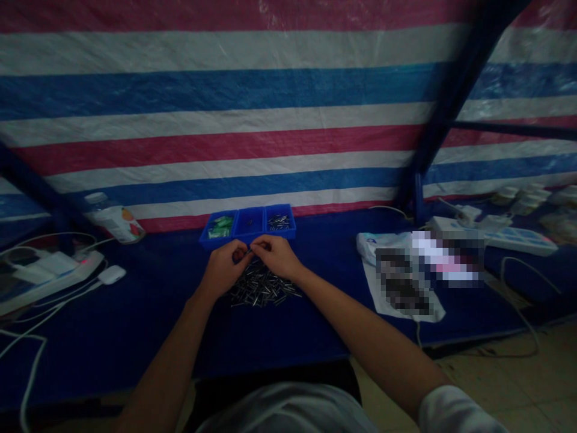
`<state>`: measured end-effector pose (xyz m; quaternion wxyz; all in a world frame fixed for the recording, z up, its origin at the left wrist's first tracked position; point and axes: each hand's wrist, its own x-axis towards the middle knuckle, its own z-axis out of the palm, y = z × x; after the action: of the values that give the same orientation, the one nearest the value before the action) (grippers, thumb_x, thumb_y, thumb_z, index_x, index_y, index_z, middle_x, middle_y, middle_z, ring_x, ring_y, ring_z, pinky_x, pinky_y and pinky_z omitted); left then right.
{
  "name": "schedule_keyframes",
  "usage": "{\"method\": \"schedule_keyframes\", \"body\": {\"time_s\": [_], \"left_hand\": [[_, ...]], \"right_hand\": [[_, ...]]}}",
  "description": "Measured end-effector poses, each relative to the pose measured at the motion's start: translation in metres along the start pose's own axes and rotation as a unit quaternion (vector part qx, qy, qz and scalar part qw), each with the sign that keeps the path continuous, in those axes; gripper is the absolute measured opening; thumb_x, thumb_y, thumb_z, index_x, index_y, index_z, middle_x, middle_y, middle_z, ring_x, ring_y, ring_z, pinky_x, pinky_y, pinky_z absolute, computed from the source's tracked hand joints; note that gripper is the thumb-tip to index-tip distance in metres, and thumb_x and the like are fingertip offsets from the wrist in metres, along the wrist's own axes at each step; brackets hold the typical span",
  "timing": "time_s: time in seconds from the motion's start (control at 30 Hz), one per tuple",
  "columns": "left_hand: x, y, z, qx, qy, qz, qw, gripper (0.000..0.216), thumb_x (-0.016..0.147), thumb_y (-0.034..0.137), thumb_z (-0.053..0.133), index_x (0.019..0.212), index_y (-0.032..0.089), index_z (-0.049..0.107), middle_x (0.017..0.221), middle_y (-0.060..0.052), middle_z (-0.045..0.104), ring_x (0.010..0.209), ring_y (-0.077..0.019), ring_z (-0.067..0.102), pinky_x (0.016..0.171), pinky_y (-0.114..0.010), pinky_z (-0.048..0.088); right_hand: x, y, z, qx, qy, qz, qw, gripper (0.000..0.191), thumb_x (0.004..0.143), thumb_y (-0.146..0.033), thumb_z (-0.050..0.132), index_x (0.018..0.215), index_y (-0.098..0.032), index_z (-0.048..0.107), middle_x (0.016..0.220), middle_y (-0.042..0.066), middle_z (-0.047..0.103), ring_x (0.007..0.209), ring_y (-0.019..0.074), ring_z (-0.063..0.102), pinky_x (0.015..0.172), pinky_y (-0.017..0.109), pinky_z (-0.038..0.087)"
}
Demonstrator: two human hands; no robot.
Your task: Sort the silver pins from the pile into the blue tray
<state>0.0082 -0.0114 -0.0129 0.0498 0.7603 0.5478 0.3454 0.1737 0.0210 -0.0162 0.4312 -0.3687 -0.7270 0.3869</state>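
My left hand [228, 264] and my right hand [276, 255] meet fingertip to fingertip above the near side of a blue compartment box [249, 236]. Both are closed in a pinch; whatever they hold is too small and dark to make out. Below them, a heap of thin metal pins or screws [264, 285] lies on the dark blue table. Green packets [220, 227] fill the box's left compartment. A few tiny pieces sit in the middle one. More small metal pieces [279, 224] lie in the right compartment.
Power strips with white cables [67, 270] lie at the left, near a plastic bottle [119, 222]. To the right are a white packet [369, 243], a paper with blurred-out items, and another power strip [509, 234]. A striped tarp [270, 138] hangs behind.
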Motion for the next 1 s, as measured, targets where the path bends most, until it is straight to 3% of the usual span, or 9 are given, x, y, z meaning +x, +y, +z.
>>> {"method": "schedule_keyframes", "body": {"time_s": [0.53,0.77,1.0], "left_hand": [[0.0005,-0.0004,0.0004,0.010,-0.007,0.009,1.000,0.017,0.085,0.035,0.056,0.083,0.020,0.062,0.067,0.001,0.059,0.062,-0.0147,0.054,0.061,-0.027,0.041],[0.0018,-0.0005,0.0002,0.017,0.023,0.031,0.999,0.021,0.088,0.037,0.052,0.083,0.020,0.063,0.073,-0.001,0.059,0.068,-0.0165,0.054,0.065,-0.029,0.041],[0.0005,0.0036,-0.0032,0.000,0.028,0.021,0.999,0.027,0.091,0.039,0.046,0.086,0.019,0.063,0.079,-0.003,0.062,0.073,-0.0175,0.056,0.069,-0.029,0.043]], "right_hand": [[-0.0007,-0.0023,-0.0003,-0.003,0.002,0.011,1.000,0.011,0.083,-0.016,0.058,0.086,-0.018,0.069,0.082,0.002,0.071,0.075,0.0138,0.063,0.072,0.028,0.046],[0.0011,0.0011,0.0003,0.018,0.015,0.013,1.000,0.010,0.084,-0.020,0.059,0.085,-0.017,0.069,0.077,0.001,0.068,0.071,0.0122,0.059,0.068,0.026,0.045],[0.0033,-0.0003,0.0000,0.092,0.016,0.058,0.994,0.009,0.083,-0.025,0.061,0.079,-0.018,0.066,0.073,0.000,0.064,0.062,0.0105,0.054,0.061,0.025,0.042]]}}
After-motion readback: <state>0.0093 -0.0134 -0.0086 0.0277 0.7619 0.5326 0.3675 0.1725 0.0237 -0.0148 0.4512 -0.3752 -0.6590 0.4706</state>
